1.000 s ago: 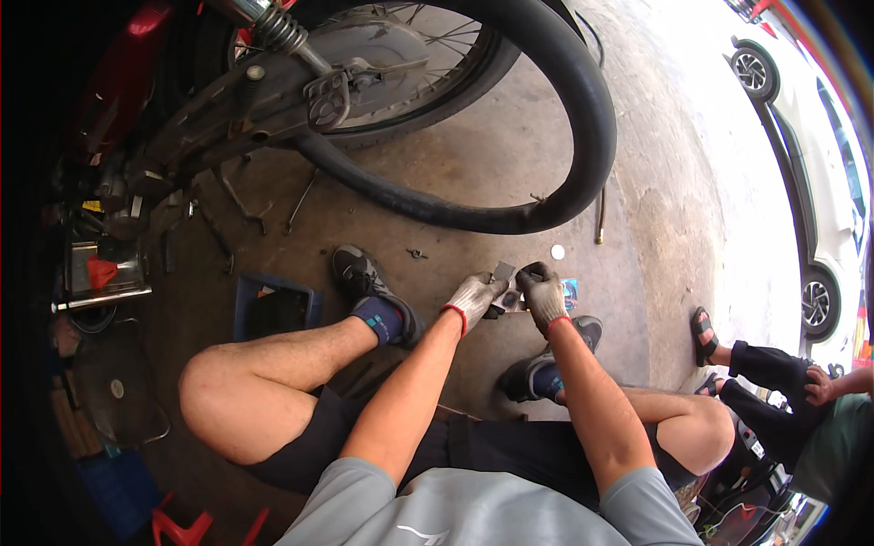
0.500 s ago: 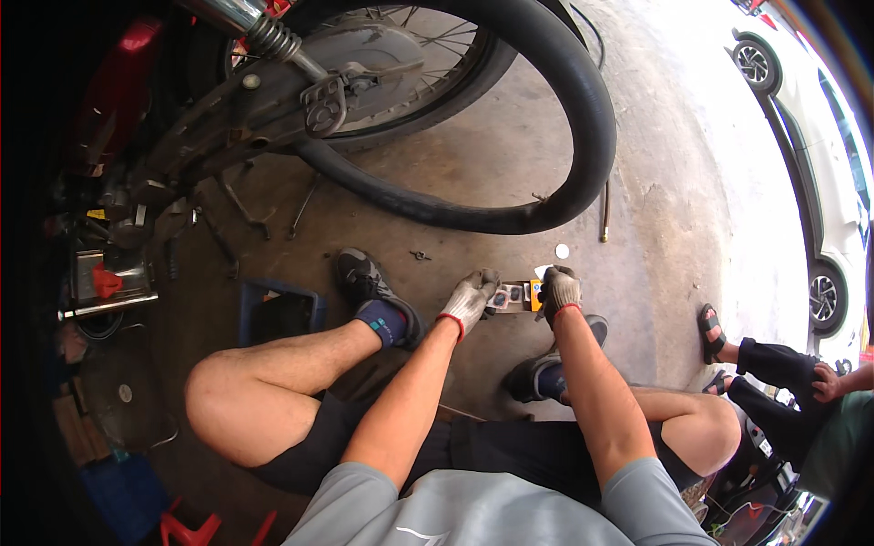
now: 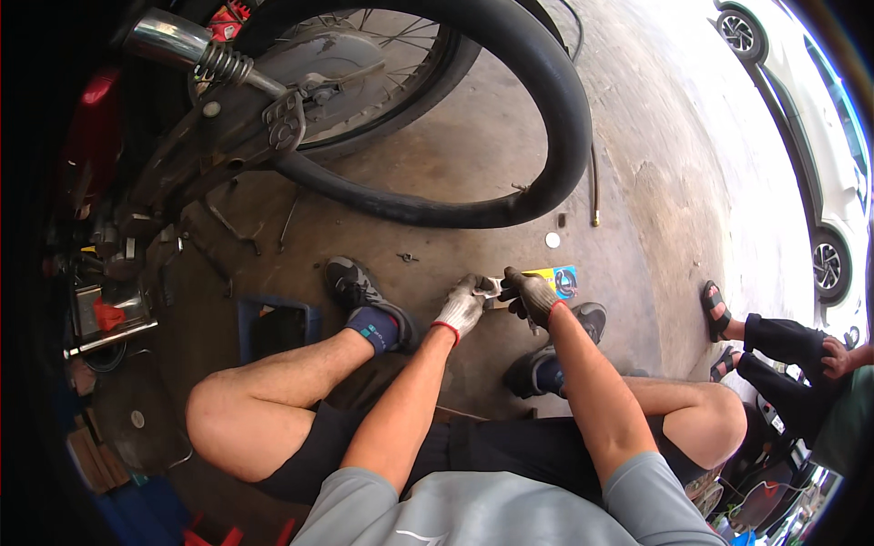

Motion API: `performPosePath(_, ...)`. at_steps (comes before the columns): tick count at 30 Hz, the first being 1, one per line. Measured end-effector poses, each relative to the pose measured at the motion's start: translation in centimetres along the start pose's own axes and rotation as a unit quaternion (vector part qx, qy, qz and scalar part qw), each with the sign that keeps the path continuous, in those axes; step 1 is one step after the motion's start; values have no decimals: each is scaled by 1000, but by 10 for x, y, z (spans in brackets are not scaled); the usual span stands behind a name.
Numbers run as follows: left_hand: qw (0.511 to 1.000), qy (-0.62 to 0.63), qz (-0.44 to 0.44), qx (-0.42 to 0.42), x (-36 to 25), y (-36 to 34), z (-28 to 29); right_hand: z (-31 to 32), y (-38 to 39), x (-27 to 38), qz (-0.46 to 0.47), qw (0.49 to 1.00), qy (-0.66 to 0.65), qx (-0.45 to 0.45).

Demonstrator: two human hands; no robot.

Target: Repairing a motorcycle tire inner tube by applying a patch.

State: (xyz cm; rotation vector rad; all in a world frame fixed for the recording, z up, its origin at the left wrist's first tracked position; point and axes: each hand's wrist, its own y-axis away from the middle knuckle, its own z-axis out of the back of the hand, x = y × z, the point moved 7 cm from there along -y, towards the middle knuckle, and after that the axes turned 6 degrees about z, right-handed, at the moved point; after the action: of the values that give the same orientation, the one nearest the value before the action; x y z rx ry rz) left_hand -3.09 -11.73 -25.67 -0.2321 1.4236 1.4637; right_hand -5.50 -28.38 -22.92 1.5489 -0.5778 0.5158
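My left hand (image 3: pixel 463 307), in a white knit glove with grey fingers and a red cuff, pinches a small whitish piece (image 3: pixel 492 289). On the other side of that piece is my right hand (image 3: pixel 534 298), gloved alike, fingers bent and closed against its edge. What exactly the piece is stays too small to tell. Partly behind the right hand lies a flat yellow and blue box (image 3: pixel 564 281), its left end covered by the fingers. Beyond the hands, a black inner tube (image 3: pixel 510 215) hangs in a loop from the motorcycle's spoked wheel (image 3: pixel 423 77).
A white disc (image 3: pixel 553 240) lies on the concrete near the end of a thin hose (image 3: pixel 596 196). Left of my shoe stands a blue tray (image 3: pixel 244 332). Motorcycle parts fill the upper left. Another person's sandalled foot (image 3: pixel 716 309) is at the right, a white car (image 3: pixel 810 136) beyond.
My right hand has moved left, toward the left hand. The box shows its yellow and blue face now; the row of dark patches seen before is out of sight. The view has shifted slightly.
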Motion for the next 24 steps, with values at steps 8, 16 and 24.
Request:
performPosePath(8, 984, -153, -76, -52, -33, 15, -16, 28, -3, -10, 49, 983, 105, -141)
performPosePath(16, 976, -163, -44, -135, -13, 6, -5, 50, -32, -55, 57, 962, 86, -253)
performPosePath(24, 967, -203, 29, -150, -5, 5, -9, 25, -54, -64, 166, 847, 380, -332)
